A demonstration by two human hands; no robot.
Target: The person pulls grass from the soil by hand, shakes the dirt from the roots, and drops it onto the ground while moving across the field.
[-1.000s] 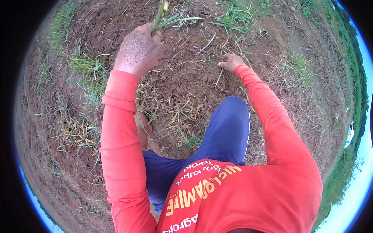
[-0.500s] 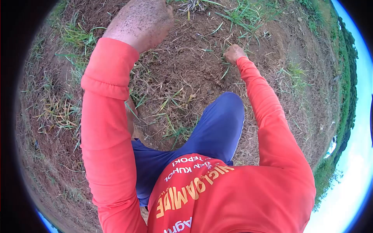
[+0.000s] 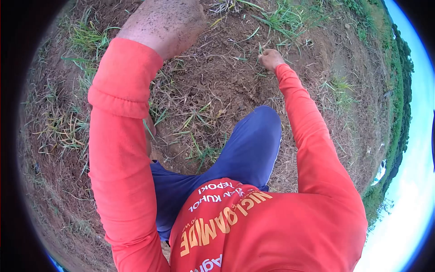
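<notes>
My left hand (image 3: 165,26), its back specked with soil, is large at the top edge of the view, above the ground. Its fingers curl under and out of sight, so what they hold is hidden. Farther right, my right hand (image 3: 271,60) is closed low over the bare brown soil (image 3: 226,77). A thin green grass blade (image 3: 260,48) sticks up at its fingers. Loose dry stems and short roots lie on the soil between the two hands.
Grass tufts (image 3: 285,20) grow beyond my right hand, with another green clump (image 3: 88,38) at upper left. My bent knee in blue trousers (image 3: 253,136) is below the soil patch. Dry grass covers the slope, and a tree line (image 3: 403,99) stands at right.
My right hand has shifted slightly left and the grass blade now shows above its fingers. The left forearm has moved a little left. The view has tilted slightly.
</notes>
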